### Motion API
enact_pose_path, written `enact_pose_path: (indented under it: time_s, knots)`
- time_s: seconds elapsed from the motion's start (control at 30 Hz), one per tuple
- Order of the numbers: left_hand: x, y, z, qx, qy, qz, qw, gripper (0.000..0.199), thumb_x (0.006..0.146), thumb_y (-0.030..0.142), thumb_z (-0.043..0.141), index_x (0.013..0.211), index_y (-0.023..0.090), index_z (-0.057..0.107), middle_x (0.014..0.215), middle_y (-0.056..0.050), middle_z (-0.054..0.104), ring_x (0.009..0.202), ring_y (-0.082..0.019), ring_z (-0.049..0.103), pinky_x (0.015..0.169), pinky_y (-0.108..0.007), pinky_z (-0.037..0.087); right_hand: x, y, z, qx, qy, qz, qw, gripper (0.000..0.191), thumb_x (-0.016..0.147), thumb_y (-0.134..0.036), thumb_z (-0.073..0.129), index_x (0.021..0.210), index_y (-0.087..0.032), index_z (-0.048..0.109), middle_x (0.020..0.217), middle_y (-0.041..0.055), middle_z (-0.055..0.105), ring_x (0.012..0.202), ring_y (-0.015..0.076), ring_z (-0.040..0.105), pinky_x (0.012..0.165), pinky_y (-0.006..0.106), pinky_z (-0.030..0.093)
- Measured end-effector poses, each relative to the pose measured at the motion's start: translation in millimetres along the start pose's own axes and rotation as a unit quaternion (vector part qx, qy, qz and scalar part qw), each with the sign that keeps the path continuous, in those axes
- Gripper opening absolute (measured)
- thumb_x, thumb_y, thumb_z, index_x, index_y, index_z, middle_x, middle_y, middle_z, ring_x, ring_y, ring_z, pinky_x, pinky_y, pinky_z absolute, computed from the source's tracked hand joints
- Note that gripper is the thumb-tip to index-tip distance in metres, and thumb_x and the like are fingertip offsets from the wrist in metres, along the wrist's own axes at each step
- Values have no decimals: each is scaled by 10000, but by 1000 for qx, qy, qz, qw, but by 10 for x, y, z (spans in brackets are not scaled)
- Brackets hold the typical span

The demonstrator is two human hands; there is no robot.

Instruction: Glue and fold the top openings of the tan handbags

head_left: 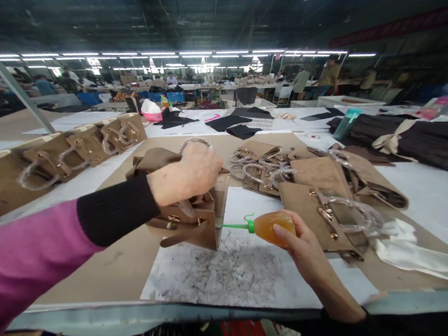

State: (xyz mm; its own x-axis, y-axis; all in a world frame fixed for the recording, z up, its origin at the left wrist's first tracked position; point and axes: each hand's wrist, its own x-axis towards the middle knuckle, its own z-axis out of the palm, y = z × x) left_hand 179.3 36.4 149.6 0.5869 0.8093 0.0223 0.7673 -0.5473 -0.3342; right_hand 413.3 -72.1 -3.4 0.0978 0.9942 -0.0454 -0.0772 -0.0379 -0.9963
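Note:
In my right hand (303,239) is a glue bottle (273,228) of amber liquid, lying on its side with its green nozzle pointing left. The nozzle tip is at the side edge of a tan handbag (192,225); I cannot tell whether it touches. My left hand (193,173) is closed over the top of this bag, and its fingertips are partly hidden. Gold-coloured fittings and a loose strap show on the bag's front. Behind my left hand rises a handle (195,143) in clear wrapping.
More tan handbags (311,176) lie piled on the right, and a row of them (85,149) stands at left. Stained white paper (233,272) covers the table in front. Dark fabric (434,144) lies at far right, with black pieces (239,119) at the back.

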Motion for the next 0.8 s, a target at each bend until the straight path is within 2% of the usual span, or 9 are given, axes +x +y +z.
enact_pose_path:
  time_s: [0.1, 0.23, 0.37, 0.53, 0.63, 0.8]
  knots:
    - [-133, 158, 134, 17, 0, -28, 999, 88, 663, 99, 590, 742, 104, 627, 698, -116, 638, 701, -264, 608, 650, -367, 424, 95, 80, 88, -10, 3, -15, 1000, 444, 740, -460, 716, 1042, -213, 504, 925, 44, 624, 850, 245, 589, 747, 366, 493]
    - [-344, 234, 262, 18, -10, -43, 999, 155, 667, 102, 606, 818, 94, 641, 778, -132, 653, 777, -267, 602, 609, -325, 432, 156, 208, 146, -48, 20, -33, 998, 484, 724, -467, 730, 1054, -206, 491, 908, 38, 616, 833, 246, 583, 769, 377, 474]
    - [-436, 251, 332, 36, -6, -3, 999, 205, 658, 124, 637, 859, 89, 634, 840, -142, 639, 793, -267, 577, 614, -341, 439, 200, 315, 144, -96, 40, -54, 993, 525, 728, -480, 725, 1107, -213, 479, 942, 38, 600, 876, 263, 574, 812, 399, 456]
    - [-533, 293, 417, 49, 49, 16, 997, 185, 674, 90, 600, 858, 72, 615, 822, -128, 618, 786, -274, 555, 633, -369, 428, 257, 345, 169, -144, 58, -73, 985, 561, 717, -489, 725, 1142, -211, 485, 1010, 52, 584, 934, 278, 552, 880, 416, 413]
    - [-589, 313, 472, 50, 54, 28, 997, 188, 698, 104, 587, 879, 61, 610, 836, -135, 609, 782, -276, 551, 648, -383, 428, 267, 347, 187, -163, 51, -73, 982, 558, 697, -486, 734, 1124, -204, 511, 1030, 58, 579, 939, 287, 544, 903, 431, 385]
    - [-696, 364, 553, 61, 22, 12, 998, 279, 690, 162, 623, 943, 48, 600, 889, -168, 600, 868, -302, 549, 727, -417, 441, 229, 380, 162, -160, 18, -57, 985, 518, 700, -471, 726, 1095, -200, 529, 1010, 53, 588, 922, 281, 554, 880, 409, 402]
